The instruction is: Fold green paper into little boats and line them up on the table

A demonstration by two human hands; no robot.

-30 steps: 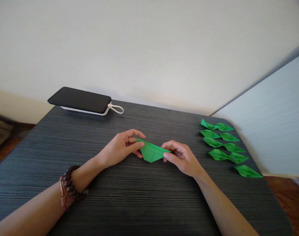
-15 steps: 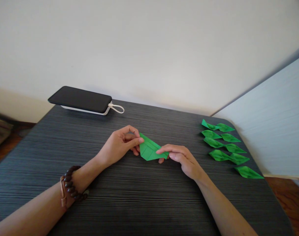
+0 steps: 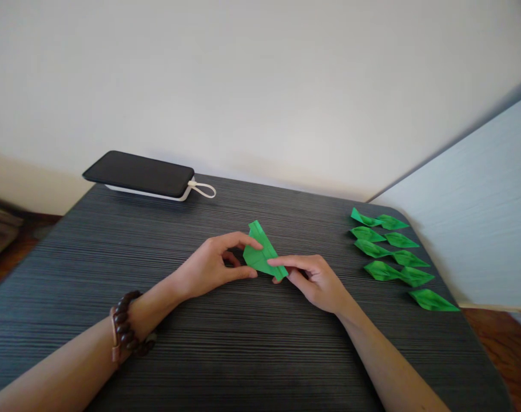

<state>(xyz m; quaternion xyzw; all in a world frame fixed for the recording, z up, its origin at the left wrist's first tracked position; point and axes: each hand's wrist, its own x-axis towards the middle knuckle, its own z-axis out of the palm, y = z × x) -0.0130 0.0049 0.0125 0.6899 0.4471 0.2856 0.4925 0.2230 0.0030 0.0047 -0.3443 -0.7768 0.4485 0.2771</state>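
A folded piece of green paper (image 3: pixel 260 258), creased and narrow-sided, is between my two hands above the middle of the table. My left hand (image 3: pixel 213 260) is curled about its left side, index fingertip on the upper face and thumb at the lower edge; its other fingers are partly hidden. My right hand (image 3: pixel 314 280) pinches the lower right end, index finger stretched along the top and the thumb mostly hidden. Dark beads and a thin band circle my left wrist.
Several green leaf-shaped paper pieces (image 3: pixel 382 270) lie in rows at the right of the dark table (image 3: pixel 226 355). A black phone (image 3: pixel 142 173) rests on a white block with a short white cable (image 3: pixel 206 190) at the back left. A pale wall stands behind.
The green paper has turned clockwise, its upper end now pointing further up. My left thumb has moved from its face to the lower edge, and the index finger has come over the top.
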